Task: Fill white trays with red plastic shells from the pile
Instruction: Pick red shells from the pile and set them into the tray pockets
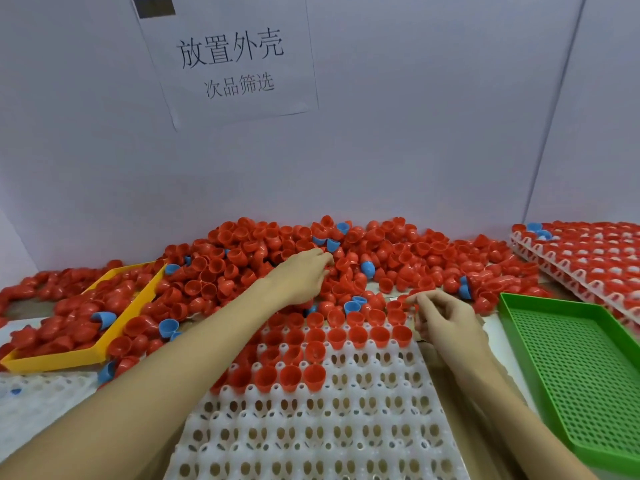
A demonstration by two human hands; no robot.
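**Both hands at the pile's edge**

The left hand (304, 275) reached deep into the pile (277, 258) of red shells, its fingers curled down among them; whether its grip had closed on one I could not tell. The right hand (441, 317) hung at the tray's far right corner, thumb and forefinger pinching a red shell (403, 299). The white tray (329, 427) lay nearest, its far rows filled with shells, mouths up, the near rows bare. A yellow tray (138, 299) lay left, a green one (571, 368) right, filled trays (588, 254) stacked beyond. Blue shells (367, 268) dotted the pile.
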